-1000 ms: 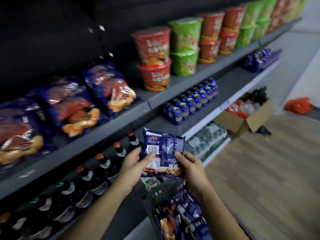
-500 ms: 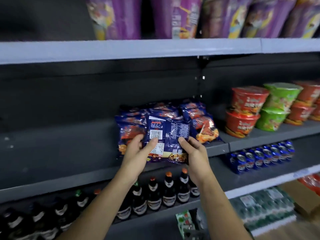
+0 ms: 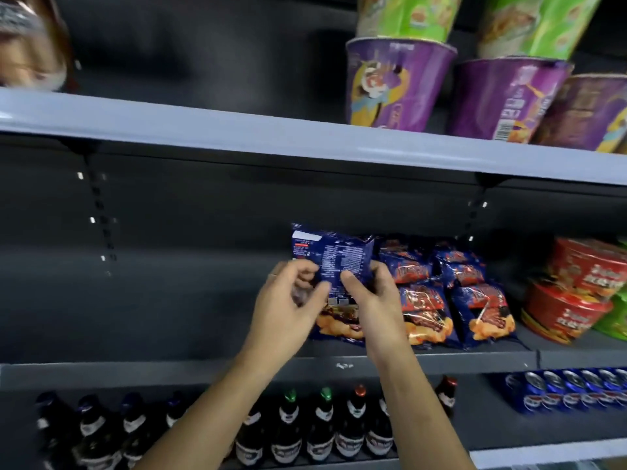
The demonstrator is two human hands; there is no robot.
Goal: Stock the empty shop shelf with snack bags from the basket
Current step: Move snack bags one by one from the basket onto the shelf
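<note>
If the blue snack bag [image 3: 334, 262] is let go while upright w/ its back label facing out, it'll likely topple onto the bags already stocked [image 3: 448, 293] just right. Left hand [image 3: 288, 307] & right hand [image 3: 369, 296] are both raised over the middle shelf [image 3: 169, 371], fingers pinched on the bag's lower half.

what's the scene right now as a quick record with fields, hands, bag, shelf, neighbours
left hand: grips the lower left part of the held bag
right hand: grips its lower right part
held item: dark blue foil snack bag, printed back toward the camera, upright
position: over the dark grey metal middle shelf, at the left end of the stocked blue snack bags
shelf left of the bag: bare
further right: red noodle bowls
shelf above: purple paper cups
shelf below: dark glass bottles
</note>
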